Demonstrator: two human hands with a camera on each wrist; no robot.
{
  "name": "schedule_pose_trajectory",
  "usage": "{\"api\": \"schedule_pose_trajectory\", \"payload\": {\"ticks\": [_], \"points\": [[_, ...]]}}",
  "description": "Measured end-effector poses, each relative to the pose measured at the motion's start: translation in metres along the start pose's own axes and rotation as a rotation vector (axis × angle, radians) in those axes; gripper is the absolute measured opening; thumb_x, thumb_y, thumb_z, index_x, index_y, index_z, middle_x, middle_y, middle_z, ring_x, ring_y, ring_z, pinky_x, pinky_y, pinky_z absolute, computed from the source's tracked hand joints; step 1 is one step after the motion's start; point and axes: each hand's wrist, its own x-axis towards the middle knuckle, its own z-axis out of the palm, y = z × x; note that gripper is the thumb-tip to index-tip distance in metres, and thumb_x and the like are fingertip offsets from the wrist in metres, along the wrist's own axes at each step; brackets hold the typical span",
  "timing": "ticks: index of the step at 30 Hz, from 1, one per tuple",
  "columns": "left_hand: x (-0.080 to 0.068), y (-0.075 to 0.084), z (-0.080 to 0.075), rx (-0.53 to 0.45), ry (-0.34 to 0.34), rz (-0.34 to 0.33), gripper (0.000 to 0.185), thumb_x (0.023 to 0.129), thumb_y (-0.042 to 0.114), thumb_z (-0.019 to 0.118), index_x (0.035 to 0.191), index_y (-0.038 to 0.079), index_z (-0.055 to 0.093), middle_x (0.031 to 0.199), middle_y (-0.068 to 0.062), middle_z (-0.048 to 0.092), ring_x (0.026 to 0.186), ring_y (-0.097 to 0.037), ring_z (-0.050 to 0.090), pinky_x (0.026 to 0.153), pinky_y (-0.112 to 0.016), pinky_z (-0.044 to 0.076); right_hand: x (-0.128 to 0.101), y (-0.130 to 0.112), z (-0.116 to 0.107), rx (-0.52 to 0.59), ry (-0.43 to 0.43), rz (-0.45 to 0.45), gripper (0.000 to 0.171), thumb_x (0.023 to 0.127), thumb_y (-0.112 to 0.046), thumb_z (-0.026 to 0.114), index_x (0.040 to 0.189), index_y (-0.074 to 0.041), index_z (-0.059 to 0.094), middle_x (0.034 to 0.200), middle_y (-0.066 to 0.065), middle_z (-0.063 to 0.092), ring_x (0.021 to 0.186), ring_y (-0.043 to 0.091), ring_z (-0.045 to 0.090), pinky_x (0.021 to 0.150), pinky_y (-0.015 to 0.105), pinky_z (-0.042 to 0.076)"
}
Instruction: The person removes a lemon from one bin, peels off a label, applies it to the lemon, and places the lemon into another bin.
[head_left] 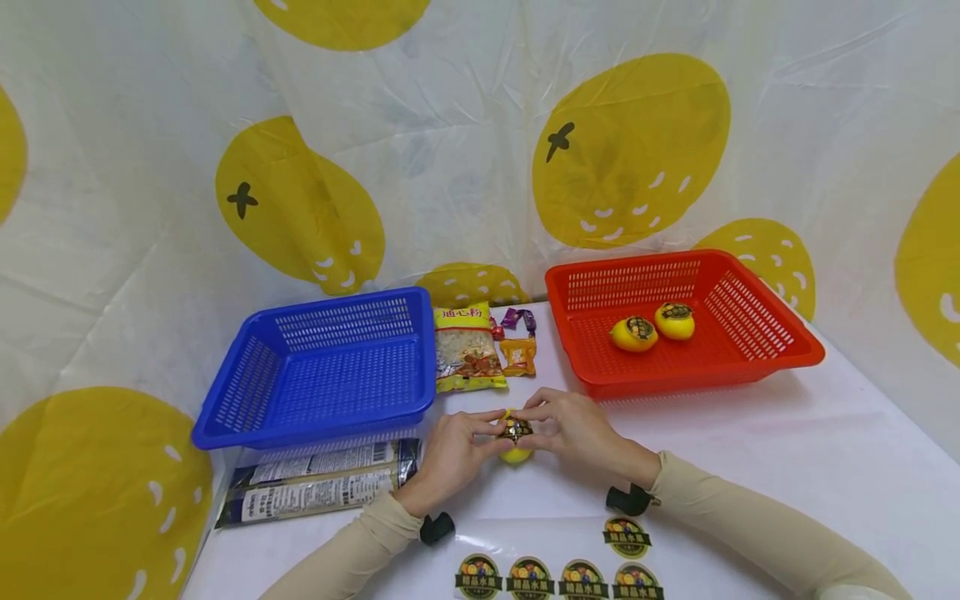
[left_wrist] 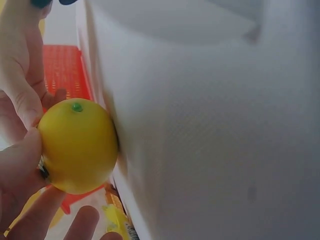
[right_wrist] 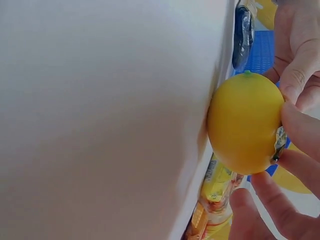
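A yellow lemon [head_left: 515,456] with a dark round sticker [head_left: 516,428] on its upper side sits on the white table between both hands. My left hand [head_left: 457,450] holds it from the left, thumb and fingers at the sticker's edge. From the other side my right hand [head_left: 573,429] presses the sticker's right part with thumb and fingertips. In the left wrist view the lemon [left_wrist: 80,145] shows its green stem end, and the sticker is mostly hidden. The right wrist view catches the sticker's edge [right_wrist: 280,141] under the right fingers.
A red basket [head_left: 675,377] at the back right contains two stickered lemons [head_left: 654,327]. On the left stands a blue basket [head_left: 315,429], with long packets [head_left: 318,492] before it. A pasta bag [head_left: 470,350] and small sweets [head_left: 519,354] lie between. A sticker sheet [head_left: 540,542] lies in front.
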Motion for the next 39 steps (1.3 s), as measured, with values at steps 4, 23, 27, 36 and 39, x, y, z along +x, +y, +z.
{"api": "schedule_pose_trajectory", "payload": {"ticks": [4,23,27,36,39], "points": [[0.0000,-0.0001,0.0001,0.012,-0.009,-0.013,0.030,0.086,0.035,0.082,0.109,0.015,0.080,0.125,0.006,0.074,0.049,0.003,0.042,0.040,-0.020,0.032,0.0010,-0.0011,-0.0007,-0.023,-0.021,-0.003,0.043,0.083,-0.040,0.084,0.122,-0.022,0.076,0.108,-0.008,0.071,0.097,0.011,0.067,0.078,0.025,0.052],[-0.0007,0.0003,-0.0022,0.051,0.031,-0.027,0.033,0.082,0.037,0.085,0.111,0.021,0.081,0.113,0.006,0.079,0.092,-0.016,0.076,0.053,-0.017,0.041,-0.0022,-0.0025,-0.0045,0.024,-0.010,0.021,0.031,0.084,-0.033,0.084,0.112,-0.019,0.081,0.111,-0.005,0.079,0.105,0.018,0.074,0.088,0.041,0.058],[-0.0014,0.0016,-0.0036,0.088,0.010,-0.029,0.043,0.083,0.038,0.085,0.122,0.025,0.076,0.117,0.005,0.078,0.100,-0.016,0.074,0.073,-0.022,0.052,-0.0016,-0.0035,-0.0053,0.038,-0.019,0.031,0.032,0.084,-0.033,0.084,0.114,-0.020,0.080,0.112,-0.005,0.079,0.104,0.017,0.074,0.088,0.040,0.058],[0.0006,0.0038,-0.0031,0.174,-0.056,0.018,0.043,0.088,0.042,0.079,0.127,0.024,0.073,0.123,0.007,0.072,0.114,-0.018,0.067,0.089,-0.032,0.052,-0.0021,-0.0025,-0.0083,0.059,-0.038,0.059,0.027,0.085,-0.031,0.084,0.110,-0.023,0.081,0.113,-0.005,0.078,0.094,0.015,0.072,0.081,0.033,0.056],[0.0005,0.0033,-0.0026,0.162,-0.063,0.019,0.043,0.089,0.041,0.078,0.128,0.024,0.073,0.123,0.007,0.071,0.115,-0.019,0.066,0.088,-0.032,0.052,-0.0033,-0.0016,-0.0074,0.055,-0.022,0.069,0.020,0.083,-0.030,0.085,0.103,-0.024,0.083,0.110,-0.006,0.079,0.098,0.016,0.073,0.083,0.037,0.057]]}}
